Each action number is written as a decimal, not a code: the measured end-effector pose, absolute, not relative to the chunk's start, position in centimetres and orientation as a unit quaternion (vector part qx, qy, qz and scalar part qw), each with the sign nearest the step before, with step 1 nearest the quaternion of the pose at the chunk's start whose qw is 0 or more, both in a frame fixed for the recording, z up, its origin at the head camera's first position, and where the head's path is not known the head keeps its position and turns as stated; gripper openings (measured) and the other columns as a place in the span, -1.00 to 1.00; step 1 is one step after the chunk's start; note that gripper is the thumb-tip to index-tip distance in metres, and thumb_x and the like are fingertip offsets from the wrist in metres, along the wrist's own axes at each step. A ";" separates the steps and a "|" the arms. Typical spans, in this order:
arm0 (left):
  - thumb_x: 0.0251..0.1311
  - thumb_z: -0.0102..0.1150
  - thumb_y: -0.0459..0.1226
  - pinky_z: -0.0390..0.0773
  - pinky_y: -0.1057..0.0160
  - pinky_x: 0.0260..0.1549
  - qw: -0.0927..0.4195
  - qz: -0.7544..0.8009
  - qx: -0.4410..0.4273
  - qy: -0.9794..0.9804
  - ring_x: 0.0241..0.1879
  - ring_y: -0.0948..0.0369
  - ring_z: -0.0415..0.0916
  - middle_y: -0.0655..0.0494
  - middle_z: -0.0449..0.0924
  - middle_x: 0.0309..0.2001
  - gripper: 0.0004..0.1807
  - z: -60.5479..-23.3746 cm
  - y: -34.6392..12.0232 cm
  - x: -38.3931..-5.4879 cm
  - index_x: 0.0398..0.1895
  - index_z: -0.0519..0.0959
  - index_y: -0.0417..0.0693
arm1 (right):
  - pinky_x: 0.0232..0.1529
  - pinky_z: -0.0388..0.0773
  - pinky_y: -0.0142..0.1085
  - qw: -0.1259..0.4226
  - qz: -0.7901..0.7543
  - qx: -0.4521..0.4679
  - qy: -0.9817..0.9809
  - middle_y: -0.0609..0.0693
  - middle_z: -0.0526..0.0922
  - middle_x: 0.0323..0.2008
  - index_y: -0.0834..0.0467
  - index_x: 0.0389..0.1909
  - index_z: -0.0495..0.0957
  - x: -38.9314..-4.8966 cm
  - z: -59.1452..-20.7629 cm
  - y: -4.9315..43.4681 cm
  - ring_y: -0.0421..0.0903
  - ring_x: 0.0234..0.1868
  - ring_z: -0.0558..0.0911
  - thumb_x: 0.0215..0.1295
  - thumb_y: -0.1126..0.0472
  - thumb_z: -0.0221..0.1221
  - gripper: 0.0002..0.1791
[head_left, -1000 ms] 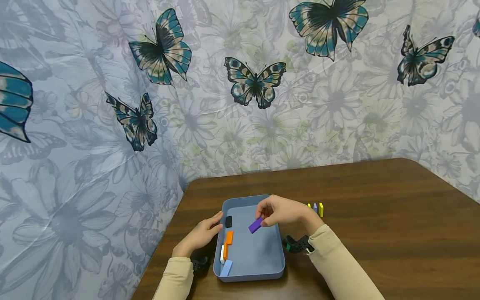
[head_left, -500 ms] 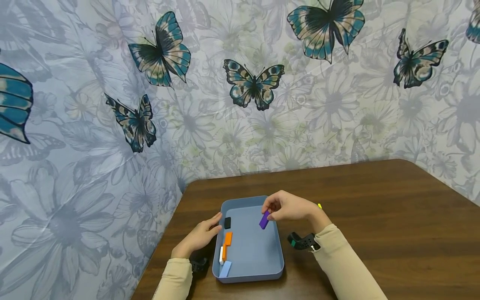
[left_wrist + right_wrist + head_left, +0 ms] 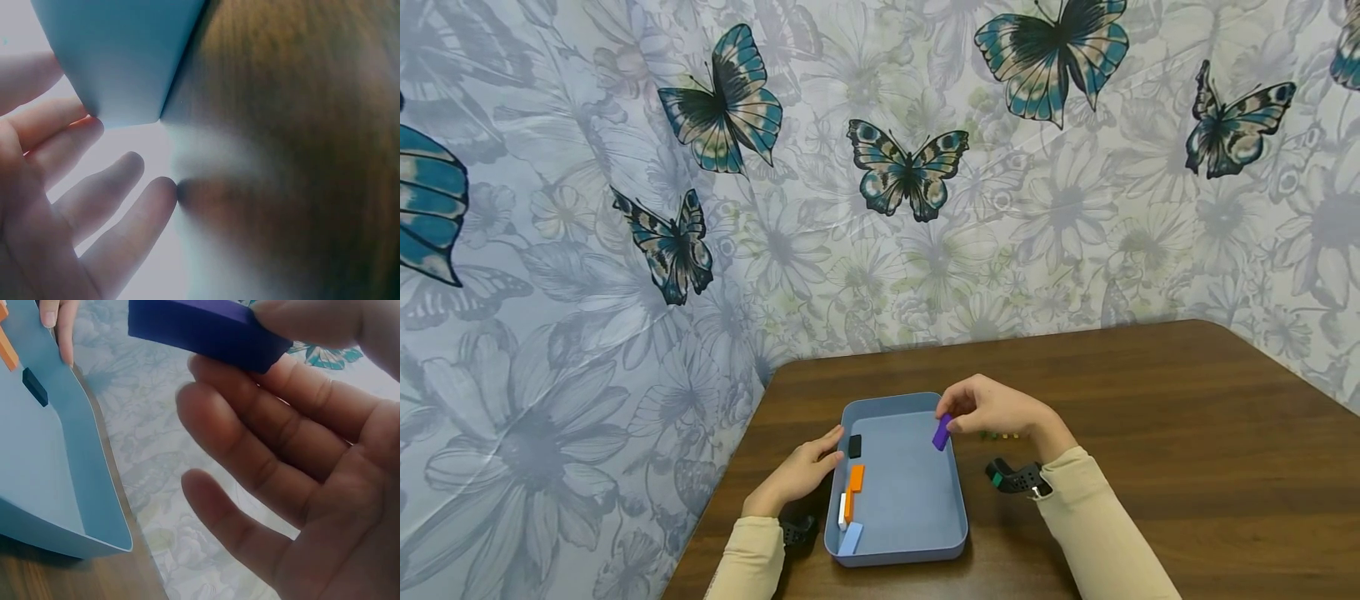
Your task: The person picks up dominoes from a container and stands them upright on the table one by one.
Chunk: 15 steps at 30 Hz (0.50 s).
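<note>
My right hand (image 3: 992,410) pinches a purple block (image 3: 942,432) between thumb and fingers, above the right side of a blue-grey tray (image 3: 910,500). In the right wrist view the purple block (image 3: 200,331) is at the top, its end under the thumb. My left hand (image 3: 801,471) touches the tray's left wall with its fingers extended; the left wrist view shows these fingers (image 3: 134,231) spread beside the tray's corner. Along the left inside of the tray lie a black block (image 3: 855,447), two orange blocks (image 3: 857,477), a white block (image 3: 842,510) and a light blue block (image 3: 851,538).
Small yellow and green pieces (image 3: 1000,436) lie on the brown table (image 3: 1150,433) behind the right hand, mostly hidden by it. A butterfly-print wall covering (image 3: 910,275) rises behind the table's far edge.
Holding the purple block, my right hand has moved right and slightly away, from over the tray's middle to its right wall. The left hand keeps its place at the tray.
</note>
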<state>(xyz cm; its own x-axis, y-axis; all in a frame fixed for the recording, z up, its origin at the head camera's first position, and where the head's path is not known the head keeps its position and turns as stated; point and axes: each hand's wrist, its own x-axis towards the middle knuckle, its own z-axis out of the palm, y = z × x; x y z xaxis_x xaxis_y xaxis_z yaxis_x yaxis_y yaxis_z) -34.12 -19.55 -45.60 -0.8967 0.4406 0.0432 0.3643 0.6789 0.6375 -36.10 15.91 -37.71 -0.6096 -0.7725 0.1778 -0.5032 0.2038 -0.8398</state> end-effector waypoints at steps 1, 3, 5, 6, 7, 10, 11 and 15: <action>0.31 -0.19 -0.09 0.09 -0.08 0.21 0.057 0.336 0.221 0.914 0.34 0.03 -0.05 0.00 -0.04 0.37 -0.41 -45.6 -19.6 -34.2 0.35 0.04 -0.13 | -0.52 0.49 -0.31 0.139 -0.469 -0.417 0.766 0.07 0.64 -0.37 0.12 -0.27 0.56 -36.1 -37.7 16.0 -0.02 -0.44 0.54 0.14 0.22 0.17 -0.87; 0.32 -0.19 -0.09 0.08 -0.09 0.21 0.058 0.335 0.223 0.914 0.34 0.02 -0.05 -0.01 -0.05 0.37 -0.41 -45.6 -19.6 -34.2 0.35 0.03 -0.13 | -0.44 0.53 -0.25 0.132 -0.462 -0.412 0.774 0.02 0.64 -0.35 0.08 -0.26 0.57 -36.2 -37.7 16.2 -0.05 -0.39 0.57 0.15 0.19 0.16 -0.86; 0.32 -0.19 -0.09 0.08 -0.09 0.21 0.060 0.337 0.222 0.913 0.34 0.02 -0.06 0.00 -0.05 0.38 -0.40 -45.6 -19.5 -34.2 0.35 0.03 -0.13 | -0.37 0.55 -0.23 0.126 -0.457 -0.412 0.778 0.02 0.64 -0.34 0.07 -0.24 0.57 -36.2 -37.7 16.5 -0.06 -0.36 0.58 0.16 0.19 0.16 -0.85; 0.32 -0.19 -0.09 0.08 -0.09 0.22 0.061 0.337 0.221 0.913 0.34 0.03 -0.06 0.01 -0.05 0.38 -0.40 -45.6 -19.5 -34.2 0.35 0.03 -0.12 | -0.35 0.55 -0.23 0.123 -0.455 -0.412 0.780 0.01 0.64 -0.33 0.06 -0.23 0.57 -36.3 -37.7 16.6 -0.07 -0.35 0.59 0.16 0.18 0.15 -0.85; 0.31 -0.19 -0.09 0.08 -0.08 0.22 0.059 0.335 0.221 0.914 0.34 0.03 -0.06 0.01 -0.05 0.38 -0.40 -45.6 -19.5 -34.2 0.35 0.03 -0.12 | -0.37 0.55 -0.25 0.122 -0.454 -0.411 0.781 0.01 0.64 -0.33 0.06 -0.23 0.57 -36.2 -37.7 16.7 -0.08 -0.35 0.59 0.16 0.18 0.15 -0.84; 0.31 -0.19 -0.09 0.08 -0.08 0.22 0.058 0.335 0.221 0.914 0.34 0.03 -0.05 0.01 -0.04 0.37 -0.41 -45.6 -19.5 -34.2 0.35 0.04 -0.12 | -0.41 0.53 -0.29 0.117 -0.453 -0.414 0.780 0.03 0.64 -0.34 0.06 -0.21 0.57 -36.0 -37.5 16.8 -0.09 -0.36 0.58 0.18 0.21 0.13 -0.84; 0.31 -0.18 -0.09 0.08 -0.07 0.22 0.058 0.335 0.220 0.914 0.34 0.04 -0.05 0.01 -0.04 0.37 -0.41 -45.6 -19.5 -34.2 0.35 0.04 -0.11 | -0.41 0.53 -0.29 0.116 -0.453 -0.416 0.780 0.04 0.64 -0.34 0.07 -0.21 0.56 -35.9 -37.3 16.9 -0.10 -0.36 0.58 0.18 0.22 0.13 -0.84; 0.32 -0.18 -0.11 0.08 -0.08 0.22 0.057 0.334 0.220 0.915 0.34 0.03 -0.05 0.01 -0.04 0.37 -0.42 -45.5 -19.5 -34.1 0.34 0.04 -0.12 | -0.41 0.52 -0.27 0.109 -0.449 -0.414 0.784 0.10 0.63 -0.33 0.10 -0.18 0.55 -34.9 -36.4 16.8 -0.18 -0.41 0.54 0.20 0.27 0.09 -0.82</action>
